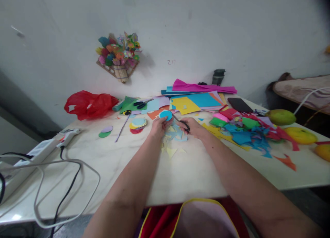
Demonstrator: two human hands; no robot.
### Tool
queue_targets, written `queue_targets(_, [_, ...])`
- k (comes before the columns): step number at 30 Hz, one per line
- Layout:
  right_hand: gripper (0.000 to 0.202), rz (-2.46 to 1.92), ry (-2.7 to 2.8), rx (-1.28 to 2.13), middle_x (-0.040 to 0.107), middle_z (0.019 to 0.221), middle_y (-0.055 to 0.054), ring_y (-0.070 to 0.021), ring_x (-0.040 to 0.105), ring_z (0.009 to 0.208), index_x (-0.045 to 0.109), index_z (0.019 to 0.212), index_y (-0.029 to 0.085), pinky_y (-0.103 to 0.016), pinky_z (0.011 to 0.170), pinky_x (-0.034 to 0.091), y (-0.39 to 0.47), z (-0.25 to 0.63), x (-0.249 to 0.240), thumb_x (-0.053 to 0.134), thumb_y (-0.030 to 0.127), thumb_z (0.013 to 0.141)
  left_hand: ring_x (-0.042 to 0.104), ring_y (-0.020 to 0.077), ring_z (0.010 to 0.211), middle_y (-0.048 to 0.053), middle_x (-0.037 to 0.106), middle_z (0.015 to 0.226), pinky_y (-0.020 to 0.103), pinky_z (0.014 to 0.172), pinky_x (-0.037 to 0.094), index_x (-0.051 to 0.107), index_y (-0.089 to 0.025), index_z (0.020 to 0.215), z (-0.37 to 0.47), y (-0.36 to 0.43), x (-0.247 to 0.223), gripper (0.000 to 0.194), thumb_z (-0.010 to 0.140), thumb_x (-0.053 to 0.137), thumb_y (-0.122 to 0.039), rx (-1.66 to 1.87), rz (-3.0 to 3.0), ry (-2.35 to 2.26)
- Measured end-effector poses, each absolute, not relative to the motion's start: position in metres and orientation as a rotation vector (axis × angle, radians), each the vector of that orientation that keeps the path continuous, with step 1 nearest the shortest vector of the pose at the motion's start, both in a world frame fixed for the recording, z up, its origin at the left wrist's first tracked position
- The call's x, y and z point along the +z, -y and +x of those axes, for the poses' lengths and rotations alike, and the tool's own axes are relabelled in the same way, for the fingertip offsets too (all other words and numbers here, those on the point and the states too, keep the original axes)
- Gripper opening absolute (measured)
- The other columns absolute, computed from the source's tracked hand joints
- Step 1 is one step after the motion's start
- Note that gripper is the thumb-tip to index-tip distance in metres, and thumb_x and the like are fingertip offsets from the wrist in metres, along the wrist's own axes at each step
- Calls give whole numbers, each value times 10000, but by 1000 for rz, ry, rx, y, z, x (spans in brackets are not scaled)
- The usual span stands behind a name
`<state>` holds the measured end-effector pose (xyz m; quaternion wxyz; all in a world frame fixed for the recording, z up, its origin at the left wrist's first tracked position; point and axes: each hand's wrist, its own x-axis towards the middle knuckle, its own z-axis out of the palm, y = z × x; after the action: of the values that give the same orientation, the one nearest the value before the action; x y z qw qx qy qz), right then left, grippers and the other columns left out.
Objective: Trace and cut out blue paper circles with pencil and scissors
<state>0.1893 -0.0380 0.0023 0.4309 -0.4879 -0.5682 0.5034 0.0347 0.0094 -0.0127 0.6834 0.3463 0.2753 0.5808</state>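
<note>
Near the middle of the table, my left hand (158, 125) is closed on a round blue paper piece (165, 115), with orange or pinkish paper just around it. My right hand (191, 126) is wrapped round dark-handled scissors (185, 125), whose blades point toward the blue circle. Pale yellow and light blue scraps (174, 134) lie beneath and between my hands. Left of my left hand sits a stack of paper circles (138, 122) in light blue, yellow and red. Farther left, a purple and a green circle (105, 134) overlap.
Behind my hands lie coloured sheets (203, 100) and a second pair of scissors (140, 104). A red plastic bag (90, 105) is at the back left, power strips (38, 155) and cables at the left. Cloth-like scraps (247, 131), a phone (239, 104) and mangoes (300, 135) are right.
</note>
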Motion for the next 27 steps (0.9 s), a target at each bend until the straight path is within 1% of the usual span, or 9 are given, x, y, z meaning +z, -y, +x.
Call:
queue_targets(5, [289,-1224,1448,1223,414,431,54,-50,328,355,438,560,175,-208,354,245,40,189,4,639,379,600,660,216,754,92,669,779,282,682,530,597,-87,811,35,-10,-13,158,653,599,-84,1311,768,-611])
queue_targets(12, [314,-1223,1458,1215,408,431,60,-47,326,358,446,571,172,-205,363,253,41,189,4,664,398,590,655,224,805,94,670,781,297,718,521,588,-94,804,34,-11,-14,136,668,596,-92,1320,752,-628])
queue_targets(15, [313,-1204,1460,1224,418,434,54,-50,334,352,442,563,176,-209,357,250,38,189,0,658,400,595,657,223,798,91,671,769,293,712,519,591,-94,790,35,-11,-13,123,667,594,-92,1326,762,-630])
queue_targets(21, [273,-1190,1427,1273,436,421,43,-64,349,339,456,566,184,-223,350,254,35,191,-2,635,386,601,651,233,833,94,669,764,318,763,506,597,-86,794,35,-8,-11,134,660,595,-85,1335,766,-635])
queue_targets(27, [277,-1185,1391,1349,460,440,38,-70,373,347,461,568,187,-224,359,276,35,193,-2,586,427,624,650,231,836,81,672,763,328,783,504,604,-89,795,34,-6,-11,150,645,611,-82,1322,788,-610])
